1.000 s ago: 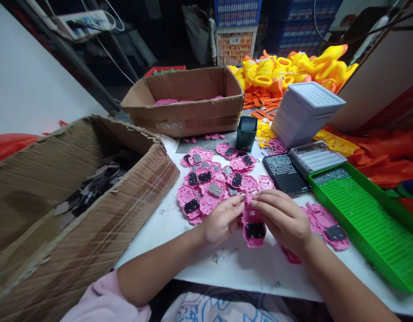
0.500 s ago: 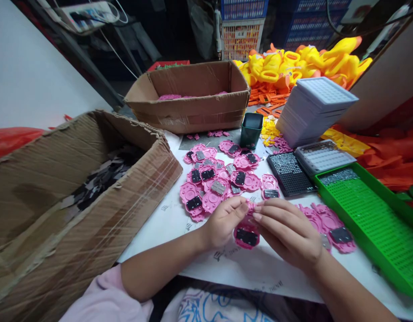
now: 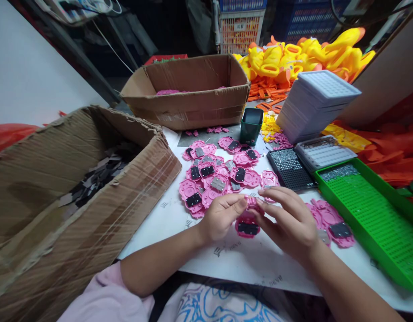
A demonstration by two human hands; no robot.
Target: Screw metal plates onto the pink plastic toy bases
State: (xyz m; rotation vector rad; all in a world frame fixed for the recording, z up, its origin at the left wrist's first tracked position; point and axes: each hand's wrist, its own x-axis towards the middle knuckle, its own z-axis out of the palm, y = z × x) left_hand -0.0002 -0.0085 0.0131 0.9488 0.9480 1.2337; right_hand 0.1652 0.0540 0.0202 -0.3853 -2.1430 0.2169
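My left hand (image 3: 223, 217) pinches the upper end of a pink plastic shell (image 3: 251, 203) between thumb and fingers. Opposite it, my right hand (image 3: 290, 221) has its fingertips on the same end, the other fingers raised a little apart. A black plate (image 3: 247, 228) sits in the lower part of this shell, toward me. My fingers hide part of the middle. Just beyond, similar pink shells (image 3: 215, 183) lie in a loose heap, some with black plates and some with grey ones. A few more pink shells (image 3: 330, 219) lie right of my right hand.
On the left stands a cardboard box (image 3: 149, 165) of black and grey plates; another cardboard box (image 3: 200, 109) is behind. A dark green cup (image 3: 251, 125), black tray (image 3: 288, 170), stacked white trays (image 3: 318, 105) and green tray (image 3: 377, 223) line the right. Yellow toy parts (image 3: 300, 56) are piled behind.
My right hand's fingers have lifted and spread slightly from the shell's upper end. My left hand keeps its pinch. The whole view has shifted a little.
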